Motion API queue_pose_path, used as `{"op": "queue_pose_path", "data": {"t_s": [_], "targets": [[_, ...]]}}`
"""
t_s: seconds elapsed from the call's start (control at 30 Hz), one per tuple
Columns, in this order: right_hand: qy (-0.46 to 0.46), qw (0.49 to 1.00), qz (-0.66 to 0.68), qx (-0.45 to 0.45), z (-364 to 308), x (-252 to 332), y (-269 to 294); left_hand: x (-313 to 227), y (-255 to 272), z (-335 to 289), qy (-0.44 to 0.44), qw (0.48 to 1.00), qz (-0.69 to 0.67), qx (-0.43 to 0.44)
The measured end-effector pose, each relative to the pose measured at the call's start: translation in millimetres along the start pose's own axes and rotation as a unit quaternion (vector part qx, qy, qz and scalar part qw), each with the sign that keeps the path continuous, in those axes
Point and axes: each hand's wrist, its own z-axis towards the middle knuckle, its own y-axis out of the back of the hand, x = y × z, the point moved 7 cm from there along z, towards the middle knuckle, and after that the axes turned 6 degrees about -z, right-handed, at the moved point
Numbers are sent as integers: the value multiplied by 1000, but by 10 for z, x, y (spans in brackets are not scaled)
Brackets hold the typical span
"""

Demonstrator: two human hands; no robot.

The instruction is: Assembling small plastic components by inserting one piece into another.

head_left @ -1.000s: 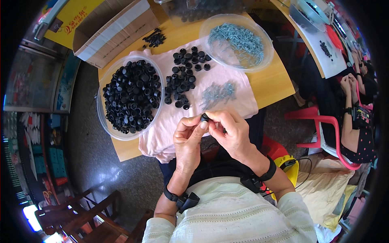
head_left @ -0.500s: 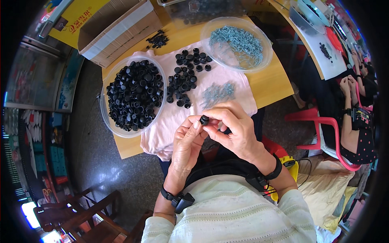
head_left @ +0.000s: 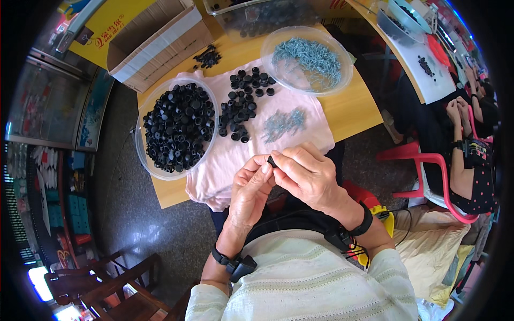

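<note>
Between my two hands is a small black plastic cap [head_left: 271, 161], partly covered by fingertips. My left hand [head_left: 250, 191] pinches it with thumb and forefinger. From the other side, the thumb and fingers of my right hand [head_left: 306, 172] close on the same cap. Whether a screw sits inside it cannot be seen. Just beyond my hands, a loose pile of thin silvery screws [head_left: 284, 124] lies on a pink cloth [head_left: 316, 128]. Several loose black caps [head_left: 238, 109] are spread farther back on that cloth.
A round clear tub [head_left: 140, 155] heaped with black caps stands at the left. Another clear tub [head_left: 348, 75] holds screws at the back right. Small black parts [head_left: 208, 56] lie near an open cardboard box [head_left: 155, 53]. A person [head_left: 466, 166] sits at the right beside a red chair [head_left: 412, 155].
The right fingers have shifted over the cap, so less of it shows now. Both hands stay together in nearly the same place; the view has moved slightly.
</note>
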Motion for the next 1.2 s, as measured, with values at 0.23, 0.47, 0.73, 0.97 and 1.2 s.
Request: {"op": "queue_pose_path", "data": {"t_s": [0.23,0.47,0.73,0.97,1.2], "targets": [[-58,996,49,42,112,-245,-100,-86,141,52,-44,986,148,-57],[-74,996,-34,-42,1117,-826,273,-638,230,64,-268,677,664,-170],[-127,970,-195,-66,2165,-1782,257,-621,115,204,-258,667,679,-163],[-42,977,-207,-14,1823,-1235,33,-683,180,168,-265,684,658,-172],[-108,967,-15,230,481,-494,-743,-705,261,103,-265,680,665,-158]]}}
